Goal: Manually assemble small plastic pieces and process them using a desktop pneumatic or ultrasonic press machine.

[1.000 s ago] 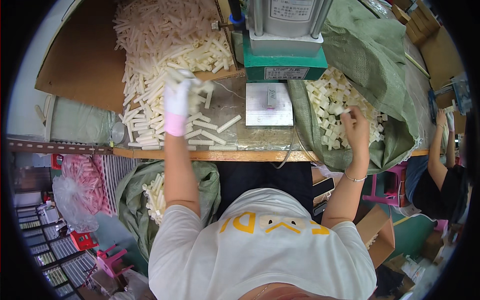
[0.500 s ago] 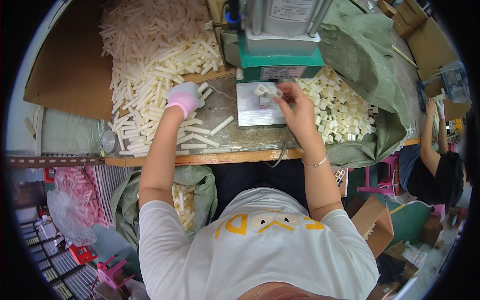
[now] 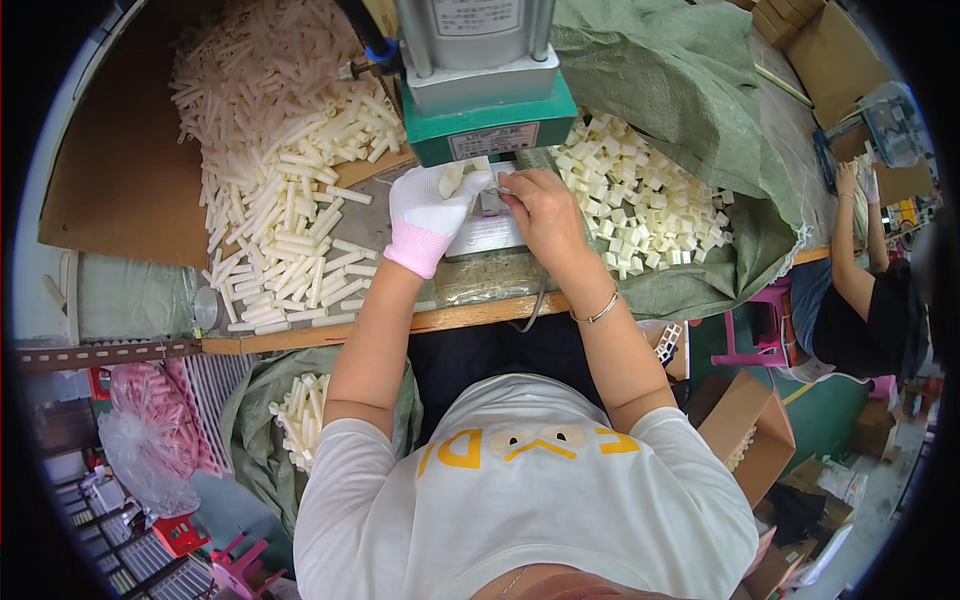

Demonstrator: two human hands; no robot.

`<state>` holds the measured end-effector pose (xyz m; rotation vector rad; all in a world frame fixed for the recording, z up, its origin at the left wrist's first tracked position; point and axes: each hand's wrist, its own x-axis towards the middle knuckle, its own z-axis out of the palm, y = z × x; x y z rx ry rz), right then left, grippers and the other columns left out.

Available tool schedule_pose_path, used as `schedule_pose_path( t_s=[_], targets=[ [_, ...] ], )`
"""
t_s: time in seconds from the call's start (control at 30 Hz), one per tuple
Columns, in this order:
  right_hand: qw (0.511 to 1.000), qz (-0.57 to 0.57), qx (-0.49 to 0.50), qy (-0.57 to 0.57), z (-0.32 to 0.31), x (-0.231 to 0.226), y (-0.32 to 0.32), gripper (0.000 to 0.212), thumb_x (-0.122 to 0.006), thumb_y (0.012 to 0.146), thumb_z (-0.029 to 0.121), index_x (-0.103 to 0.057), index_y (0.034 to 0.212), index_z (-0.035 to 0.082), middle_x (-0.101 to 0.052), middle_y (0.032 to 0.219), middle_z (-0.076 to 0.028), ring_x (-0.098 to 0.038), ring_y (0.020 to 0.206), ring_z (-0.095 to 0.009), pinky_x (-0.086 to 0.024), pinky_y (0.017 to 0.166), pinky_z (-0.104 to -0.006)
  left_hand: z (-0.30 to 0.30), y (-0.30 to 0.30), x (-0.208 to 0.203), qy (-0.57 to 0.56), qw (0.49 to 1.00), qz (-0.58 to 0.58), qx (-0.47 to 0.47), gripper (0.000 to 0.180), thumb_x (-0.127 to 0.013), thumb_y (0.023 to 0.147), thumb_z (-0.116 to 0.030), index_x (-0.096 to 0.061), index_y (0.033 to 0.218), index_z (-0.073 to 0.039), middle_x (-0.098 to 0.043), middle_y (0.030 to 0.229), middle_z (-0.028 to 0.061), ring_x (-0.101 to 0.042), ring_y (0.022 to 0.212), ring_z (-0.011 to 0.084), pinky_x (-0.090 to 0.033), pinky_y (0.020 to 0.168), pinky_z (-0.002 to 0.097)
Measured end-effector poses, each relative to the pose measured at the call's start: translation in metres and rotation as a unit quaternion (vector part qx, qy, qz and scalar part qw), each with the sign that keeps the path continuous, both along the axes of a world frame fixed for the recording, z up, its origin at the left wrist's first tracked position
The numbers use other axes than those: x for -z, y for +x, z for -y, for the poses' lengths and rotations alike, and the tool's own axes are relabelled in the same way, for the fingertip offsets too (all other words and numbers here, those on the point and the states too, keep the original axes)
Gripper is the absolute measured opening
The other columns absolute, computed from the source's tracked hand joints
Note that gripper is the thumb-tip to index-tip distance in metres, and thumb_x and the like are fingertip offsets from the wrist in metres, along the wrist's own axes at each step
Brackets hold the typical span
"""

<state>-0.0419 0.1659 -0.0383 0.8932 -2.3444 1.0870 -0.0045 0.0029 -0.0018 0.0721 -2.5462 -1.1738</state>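
Note:
My left hand (image 3: 430, 215), in a white glove with a pink cuff, is at the left side of the press plate, closed around a cream plastic piece (image 3: 452, 180). Opposite it, my bare right hand (image 3: 545, 212) has thumb and forefinger pinched together over the small metal block (image 3: 491, 203) on the silver plate (image 3: 485, 240). What lies between those fingertips is too small and covered to make out. Directly above both hands is the green head of a bench press (image 3: 490, 130), with a grey metal body.
Ribbed cream tubes (image 3: 290, 240) are heaped at the left. Cream cube-shaped pieces (image 3: 640, 190) lie on a green woven sack (image 3: 690, 60) at the right. A wooden table edge (image 3: 380, 325) runs in front; below it hangs a sack of cream pieces (image 3: 300, 410). Another person (image 3: 860, 310) sits far right.
My left hand has moved right, from the tube heap to the plate, and now holds a cream piece. My right hand stays at the plate; the cream square pieces it held up are no longer visible there.

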Motion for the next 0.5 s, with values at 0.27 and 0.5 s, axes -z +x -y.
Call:
schedule_pose_path(
  t_s=[0.27, 0.5],
  targets=[
    [0.995, 0.066, 0.008, -0.068, -0.017, -0.006, 0.007, 0.023, -0.070, 0.075, 0.006, -0.067, 0.098, 0.004, -0.065, 0.091, -0.012, -0.062, 0.085, -0.029, -0.051, 0.075, -0.0374, 0.004, -0.001, -0.002, -0.098, 0.995, -0.023, 0.022, 0.022, -0.068, 0.081, -0.024, -0.069, 0.090, -0.004, -0.067, 0.078, 0.0091, -0.064, 0.071, 0.0239, -0.049, 0.067, 0.0321],
    [0.962, 0.144, 0.233, 0.008, -0.129, -0.012, 0.001, 0.019, -0.074, 0.076, 0.016, -0.070, 0.092, 0.005, -0.066, 0.092, -0.012, -0.063, 0.082, -0.030, -0.051, 0.073, -0.0367, -0.004, 0.000, -0.001, -0.142, 0.990, -0.024, -0.006, 0.028, -0.066, 0.083, -0.036, -0.069, 0.084, -0.007, -0.067, 0.080, 0.0124, -0.064, 0.075, 0.0319, -0.049, 0.066, 0.0386]
  ],
)
